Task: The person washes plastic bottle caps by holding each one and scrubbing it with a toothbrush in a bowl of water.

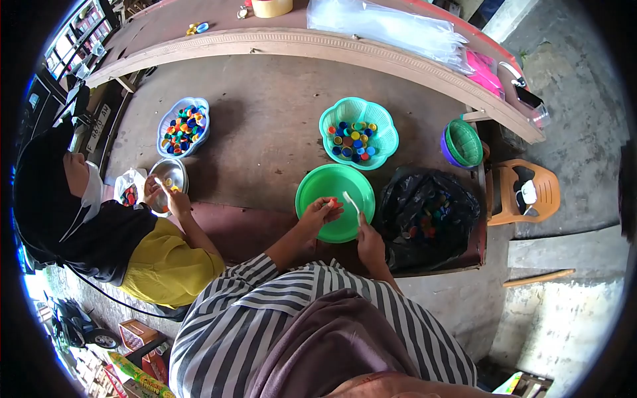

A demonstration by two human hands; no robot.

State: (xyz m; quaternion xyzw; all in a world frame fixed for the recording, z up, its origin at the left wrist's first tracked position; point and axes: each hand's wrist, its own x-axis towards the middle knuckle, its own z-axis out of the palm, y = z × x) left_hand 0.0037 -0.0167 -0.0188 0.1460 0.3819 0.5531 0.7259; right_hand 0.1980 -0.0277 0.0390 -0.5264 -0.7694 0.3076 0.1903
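Over a green basin (306,182), my left hand (314,217) pinches a red bottle cap (334,203). My right hand (369,244) grips a white toothbrush (351,201), its head close to the cap; I cannot tell whether they touch. Behind the basin stands a turquoise scalloped basket (381,129) with blue, yellow, red and brown caps in it. To the right of the basin, a black plastic bag (405,199) lies open with more coloured caps inside.
A co-worker (133,239) at the left handles something small above a metal bowl (178,174). Near them are a light blue basket (164,126) of caps and a plastic bag (126,179). Green and purple baskets (464,142) stand right, near an orange chair (544,192). A raised shelf (279,40) runs behind.
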